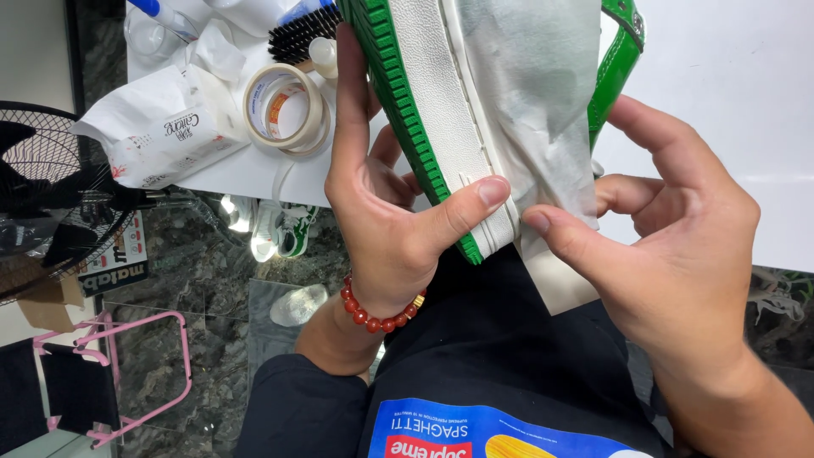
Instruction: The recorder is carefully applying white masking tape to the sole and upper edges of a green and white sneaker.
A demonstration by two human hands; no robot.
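A white sneaker [441, 93] with a green ridged sole and green upper lies on its side at the table's near edge. My left hand [381, 220], with a red bead bracelet on the wrist, grips its sole, thumb pressed on the white sidewall. My right hand [670, 246] holds a white wipe [534, 93] draped over the shoe, thumb pinching it against the sidewall.
On the white table [729, 76] stand a roll of tape [284, 106], a pack of wipes [165, 127], a black-bristled brush [301, 34] and a small bottle [322, 55]. Below on the dark marble floor lie another sneaker [280, 229], a black fan [51, 203] and a pink rack [110, 373].
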